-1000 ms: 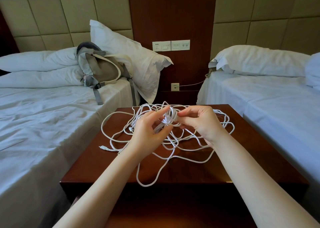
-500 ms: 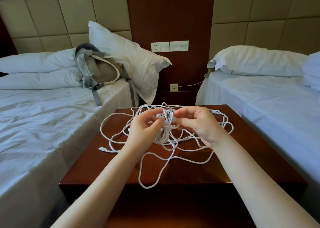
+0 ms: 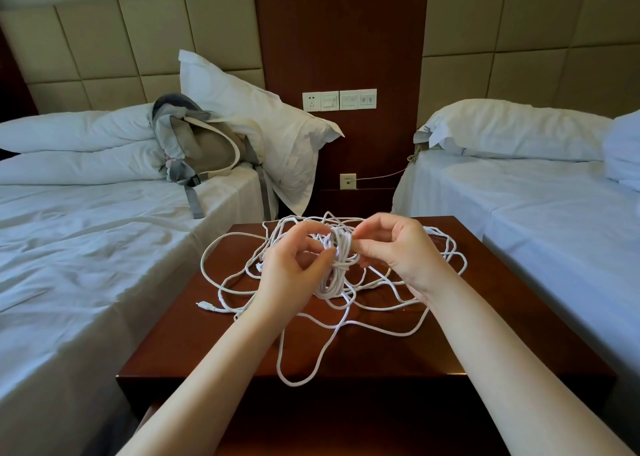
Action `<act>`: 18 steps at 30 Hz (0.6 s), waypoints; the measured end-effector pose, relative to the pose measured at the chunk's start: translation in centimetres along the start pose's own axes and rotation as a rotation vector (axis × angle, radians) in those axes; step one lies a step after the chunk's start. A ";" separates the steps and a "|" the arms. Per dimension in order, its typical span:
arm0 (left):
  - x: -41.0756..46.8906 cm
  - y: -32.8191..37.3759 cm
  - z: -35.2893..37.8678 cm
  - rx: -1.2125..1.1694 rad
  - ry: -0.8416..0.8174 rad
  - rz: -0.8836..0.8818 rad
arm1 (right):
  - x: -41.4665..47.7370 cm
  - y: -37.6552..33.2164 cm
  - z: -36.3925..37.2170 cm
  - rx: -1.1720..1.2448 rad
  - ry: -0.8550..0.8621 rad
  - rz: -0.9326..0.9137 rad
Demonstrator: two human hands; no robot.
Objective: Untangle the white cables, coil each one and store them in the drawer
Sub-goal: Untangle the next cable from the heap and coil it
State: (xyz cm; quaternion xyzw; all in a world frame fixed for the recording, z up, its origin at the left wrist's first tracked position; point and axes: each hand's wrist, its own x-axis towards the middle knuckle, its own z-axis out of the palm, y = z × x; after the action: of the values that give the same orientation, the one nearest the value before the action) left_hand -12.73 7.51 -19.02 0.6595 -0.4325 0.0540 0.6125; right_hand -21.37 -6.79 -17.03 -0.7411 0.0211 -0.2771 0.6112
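Right hand grip: thumb and forefinger pinch the top of the coil. Left hand grip: fingers curled, thumb and forefinger closed on the same coil from the other side. The coil is held up between both hands, just above the tabletop, with its lower loops hanging toward the wood.

Change over the last second: the bundle was a small knot of loops at the fingertips; now it is a longer hank hanging down, so more turns have gone on. Hands have barely shifted. The loose loop at the near edge looks the same.

Judgement: first cable mid-coiling, not finished. The rest of the white cables are spread and crossed over the tabletop, touching it, one connector lying at the left side. Untangling is mostly left to do and nothing is stored. Drawer not clearly in view.

Surface: dark glossy wooden nightstand top, cables only.

Room: nightstand sits between two beds with white sheets, left bed and right bed. A grey-beige backpack leans on the left bed against an upright pillow. Switch and socket panel on the wood wall panel behind.
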 end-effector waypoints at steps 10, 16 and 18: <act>0.3 0.8 -1.2 -0.163 -0.197 -0.125 | 0.0 0.1 0.2 0.000 -0.049 -0.046; 0.4 1.1 -1.0 -0.286 -0.206 -0.264 | -0.1 1.0 -0.5 0.087 -0.192 0.006; 0.6 0.9 -1.1 -0.285 -0.184 -0.321 | -0.2 0.9 -1.0 0.147 -0.256 0.046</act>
State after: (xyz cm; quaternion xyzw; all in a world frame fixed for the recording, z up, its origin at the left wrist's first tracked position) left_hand -12.42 8.20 -17.70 0.6289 -0.3792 -0.1659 0.6582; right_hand -21.68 -7.85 -17.87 -0.7231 -0.0603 -0.1670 0.6676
